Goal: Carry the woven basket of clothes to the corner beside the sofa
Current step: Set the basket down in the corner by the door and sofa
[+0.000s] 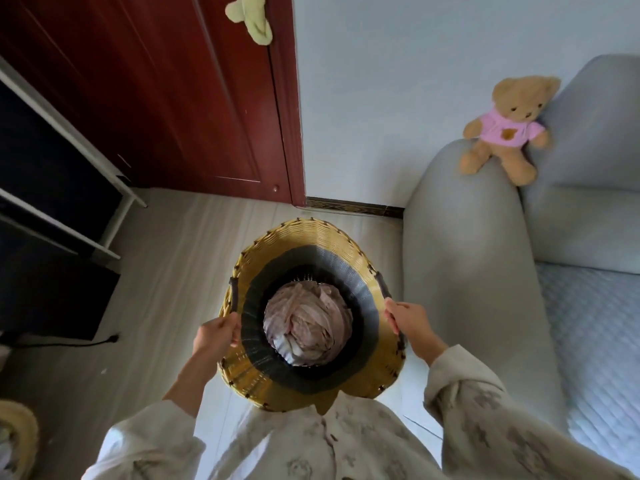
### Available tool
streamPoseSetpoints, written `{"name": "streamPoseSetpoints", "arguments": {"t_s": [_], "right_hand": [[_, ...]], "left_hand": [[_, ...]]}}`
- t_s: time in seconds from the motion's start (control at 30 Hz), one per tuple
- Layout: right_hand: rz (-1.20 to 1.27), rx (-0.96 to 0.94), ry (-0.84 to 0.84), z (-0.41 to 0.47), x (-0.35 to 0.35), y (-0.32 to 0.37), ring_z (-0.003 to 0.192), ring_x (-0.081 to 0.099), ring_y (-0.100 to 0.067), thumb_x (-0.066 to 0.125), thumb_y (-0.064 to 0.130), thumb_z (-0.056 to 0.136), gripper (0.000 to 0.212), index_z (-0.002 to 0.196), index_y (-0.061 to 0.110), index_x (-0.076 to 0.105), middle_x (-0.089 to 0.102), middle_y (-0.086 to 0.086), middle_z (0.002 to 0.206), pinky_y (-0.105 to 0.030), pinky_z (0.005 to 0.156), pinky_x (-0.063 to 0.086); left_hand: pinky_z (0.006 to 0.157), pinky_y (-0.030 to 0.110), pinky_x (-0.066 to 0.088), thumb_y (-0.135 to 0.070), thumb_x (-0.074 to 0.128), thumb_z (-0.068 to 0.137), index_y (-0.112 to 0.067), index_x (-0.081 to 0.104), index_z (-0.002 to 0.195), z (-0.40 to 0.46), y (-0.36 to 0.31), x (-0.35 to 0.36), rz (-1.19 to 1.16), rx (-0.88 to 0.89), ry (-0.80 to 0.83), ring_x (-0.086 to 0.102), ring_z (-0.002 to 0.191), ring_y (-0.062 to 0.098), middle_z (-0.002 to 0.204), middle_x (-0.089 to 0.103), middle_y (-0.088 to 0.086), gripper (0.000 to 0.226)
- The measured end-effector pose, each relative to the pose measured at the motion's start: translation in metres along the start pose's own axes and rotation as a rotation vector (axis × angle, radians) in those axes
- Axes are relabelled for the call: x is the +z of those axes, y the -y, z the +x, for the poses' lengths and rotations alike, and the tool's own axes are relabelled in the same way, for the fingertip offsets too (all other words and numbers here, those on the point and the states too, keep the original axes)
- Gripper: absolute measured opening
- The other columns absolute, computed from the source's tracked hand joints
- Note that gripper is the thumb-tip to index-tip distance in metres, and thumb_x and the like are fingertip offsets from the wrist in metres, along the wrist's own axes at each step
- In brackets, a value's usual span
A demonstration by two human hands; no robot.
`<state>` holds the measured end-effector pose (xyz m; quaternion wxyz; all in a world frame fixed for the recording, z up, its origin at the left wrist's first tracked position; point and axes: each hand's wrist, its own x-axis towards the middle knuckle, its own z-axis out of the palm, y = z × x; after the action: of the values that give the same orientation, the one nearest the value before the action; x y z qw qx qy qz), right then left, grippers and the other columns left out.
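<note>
The basket's (304,244) bottom is buried under the clothes (308,323) and its near rim hides behind the person's shirt (311,441), a second basket (17,431) is cut off at the left edge, the green plush toy (251,19) by the top, and the sofa (485,254) by the right.

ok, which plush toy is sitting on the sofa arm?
The brown teddy bear in the pink shirt; the pale green plush hangs up on the red door.

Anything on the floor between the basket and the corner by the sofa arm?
Nothing visible. The floor strip from the woven basket to the wall beside the sofa arm looks bare; the basket hides whatever lies directly under it.
</note>
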<state>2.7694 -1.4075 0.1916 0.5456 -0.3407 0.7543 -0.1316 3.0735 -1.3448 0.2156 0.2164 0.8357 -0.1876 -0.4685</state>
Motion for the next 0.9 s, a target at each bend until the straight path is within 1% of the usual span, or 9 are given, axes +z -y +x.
{"name": "streamPoseSetpoints", "arguments": {"t_s": [0.1,0.2,0.37,0.5,0.57,0.63,0.7,0.77,0.9], "right_hand": [[0.075,-0.007,-0.006,0.019,-0.014,0.032,0.047,0.041,-0.011,0.049,0.026,0.094,0.038,0.059,0.012,0.052,0.046,-0.001,0.052,-0.019,0.054,0.037],[0.111,-0.008,-0.004,0.043,-0.02,0.062,0.048,0.043,-0.011,0.05,0.025,0.094,0.036,0.062,0.01,0.055,0.049,-0.002,0.054,-0.016,0.051,0.039],[0.05,0.019,-0.024,0.083,-0.013,0.096,0.056,0.047,-0.015,0.05,0.027,0.094,0.034,0.065,0.012,0.059,0.051,-0.004,0.059,-0.024,0.063,0.041],[0.034,0.048,-0.074,0.123,-0.015,0.14,0.055,0.045,-0.016,0.047,0.029,0.094,0.039,0.059,0.013,0.055,0.049,-0.004,0.057,-0.027,0.063,0.039],[0.035,0.058,-0.113,0.137,-0.02,0.164,0.056,0.044,-0.016,0.046,0.028,0.094,0.041,0.057,0.014,0.052,0.047,-0.004,0.057,-0.027,0.063,0.038],[0.105,0.067,-0.163,0.148,-0.025,0.185,0.055,0.043,-0.016,0.049,0.024,0.093,0.041,0.054,0.013,0.05,0.046,-0.005,0.056,-0.027,0.06,0.038],[0.158,0.066,-0.187,0.159,-0.03,0.204,0.055,0.042,-0.016,0.05,0.022,0.092,0.04,0.053,0.012,0.05,0.045,-0.006,0.055,-0.027,0.059,0.038],[0.171,0.063,-0.183,0.169,-0.033,0.218,0.056,0.043,-0.016,0.05,0.024,0.092,0.04,0.053,0.012,0.05,0.046,-0.005,0.055,-0.027,0.06,0.039],[0.173,0.095,-0.179,0.198,-0.04,0.238,0.057,0.043,-0.016,0.047,0.026,0.093,0.041,0.054,0.013,0.049,0.046,-0.005,0.056,-0.027,0.061,0.038]], "left_hand": [[0.057,0.018,0.038,-0.025,0.045,0.096,-0.007,0.061,0.074,0.024,-0.041,0.005,0.025,0.064,0.089,0.052,0.063,0.016,0.066,0.055,0.007,0.032],[0.059,0.021,0.039,-0.025,0.044,0.097,-0.007,0.06,0.075,0.053,-0.064,0.017,0.053,0.049,0.129,0.052,0.063,0.018,0.065,0.054,0.007,0.033],[0.057,0.024,0.036,-0.022,0.039,0.099,-0.006,0.055,0.073,0.091,-0.092,0.034,0.056,0.043,0.198,0.047,0.06,0.017,0.065,0.051,0.007,0.034],[0.067,0.029,0.042,-0.024,0.039,0.098,-0.008,0.057,0.07,0.152,-0.16,0.035,0.09,0.068,0.25,0.052,0.066,0.021,0.067,0.055,0.009,0.037],[0.071,0.031,0.044,-0.025,0.039,0.098,-0.006,0.059,0.075,0.176,-0.197,0.035,0.142,0.08,0.316,0.054,0.07,0.022,0.07,0.058,0.01,0.036],[0.084,0.039,0.047,-0.025,0.04,0.098,-0.004,0.06,0.085,0.193,-0.228,0.037,0.203,0.092,0.385,0.057,0.076,0.024,0.075,0.06,0.01,0.032],[0.092,0.043,0.046,-0.023,0.043,0.097,-0.005,0.059,0.087,0.207,-0.252,0.041,0.251,0.109,0.423,0.058,0.079,0.024,0.077,0.061,0.01,0.027],[0.093,0.043,0.045,-0.019,0.045,0.096,-0.005,0.059,0.085,0.216,-0.269,0.045,0.284,0.124,0.445,0.059,0.079,0.024,0.078,0.062,0.01,0.023],[0.096,0.044,0.043,-0.016,0.047,0.096,-0.002,0.059,0.097,0.24,-0.297,0.054,0.326,0.104,0.489,0.06,0.087,0.025,0.087,0.063,0.01,0.019]]}}
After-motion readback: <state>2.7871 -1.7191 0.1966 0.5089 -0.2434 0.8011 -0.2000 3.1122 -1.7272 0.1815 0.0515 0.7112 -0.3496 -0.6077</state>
